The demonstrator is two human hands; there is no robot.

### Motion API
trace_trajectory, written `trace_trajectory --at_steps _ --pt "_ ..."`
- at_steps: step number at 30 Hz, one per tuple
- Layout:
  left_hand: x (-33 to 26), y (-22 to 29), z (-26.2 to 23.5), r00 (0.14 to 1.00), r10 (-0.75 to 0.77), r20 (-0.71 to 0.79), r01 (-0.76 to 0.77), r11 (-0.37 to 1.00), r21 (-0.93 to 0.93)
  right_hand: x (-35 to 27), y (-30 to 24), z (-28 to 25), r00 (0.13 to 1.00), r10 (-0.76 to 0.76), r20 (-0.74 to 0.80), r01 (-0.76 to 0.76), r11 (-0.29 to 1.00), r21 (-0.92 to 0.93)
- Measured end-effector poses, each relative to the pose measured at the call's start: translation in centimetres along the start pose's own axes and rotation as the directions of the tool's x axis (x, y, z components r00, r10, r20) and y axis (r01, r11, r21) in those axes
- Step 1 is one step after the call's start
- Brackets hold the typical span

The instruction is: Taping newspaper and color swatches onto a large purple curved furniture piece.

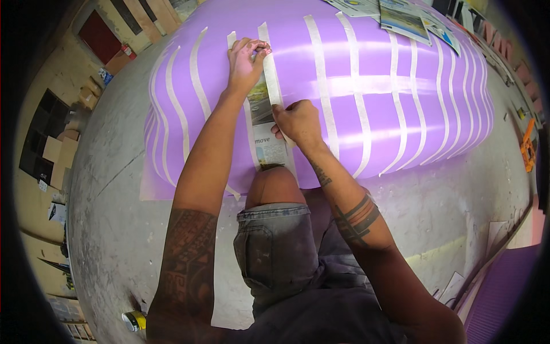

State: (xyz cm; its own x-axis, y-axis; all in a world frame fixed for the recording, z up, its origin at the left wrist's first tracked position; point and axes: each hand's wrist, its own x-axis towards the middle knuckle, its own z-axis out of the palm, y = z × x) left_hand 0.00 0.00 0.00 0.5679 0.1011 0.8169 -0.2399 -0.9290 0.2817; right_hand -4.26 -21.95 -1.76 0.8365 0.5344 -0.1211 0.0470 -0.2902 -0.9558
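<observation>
A large, glossy purple rounded body [338, 109] carries several pale masking tape strips running lengthwise down its side. Between two of them lies a printed newspaper sheet [270, 137], its right edge along a masking tape strip [272, 83]. My left hand [245, 64] is at the upper end of that strip, fingertips pinched together at its edge. Lower on the same strip, my right hand [299, 120] is closed with thumb and fingers at the tape, beside the sheet. The part of the strip under my right fingers is hidden.
More newspaper sheets [404, 22] lie on top of the purple body at the right. My bent knee [275, 186] is close to its lower edge. A yellow-and-black can [133, 321] stands on the grey floor [123, 229]. An orange tool [527, 146] is at far right.
</observation>
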Motion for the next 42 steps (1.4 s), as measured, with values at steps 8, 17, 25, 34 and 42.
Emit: trace_trajectory --at_steps 8,17,25,34,42 --pt "-0.1 0.0 0.2 0.998 -0.057 0.007 0.057 0.998 -0.016 -0.3 0.0 -0.1 1.0 0.01 -0.003 -0.01 0.999 0.036" --pt "-0.2 -0.3 -0.2 0.997 0.065 -0.033 -0.063 0.996 0.055 0.6 0.1 0.2 1.0 0.023 -0.012 -0.023 0.999 -0.025" --pt "-0.1 1.2 -0.2 0.996 0.01 -0.086 -0.005 0.999 0.054 1.1 0.1 0.1 0.998 0.055 0.007 -0.054 0.995 -0.08" --pt "-0.8 0.8 0.3 0.965 0.224 -0.139 -0.204 0.968 0.144 0.8 0.2 0.0 0.999 0.037 -0.009 -0.038 0.997 -0.071" --pt "-1.1 0.9 -1.0 0.968 0.249 -0.026 -0.239 0.949 0.204 0.1 -0.2 -0.2 0.999 0.048 -0.01 -0.049 0.993 -0.107"
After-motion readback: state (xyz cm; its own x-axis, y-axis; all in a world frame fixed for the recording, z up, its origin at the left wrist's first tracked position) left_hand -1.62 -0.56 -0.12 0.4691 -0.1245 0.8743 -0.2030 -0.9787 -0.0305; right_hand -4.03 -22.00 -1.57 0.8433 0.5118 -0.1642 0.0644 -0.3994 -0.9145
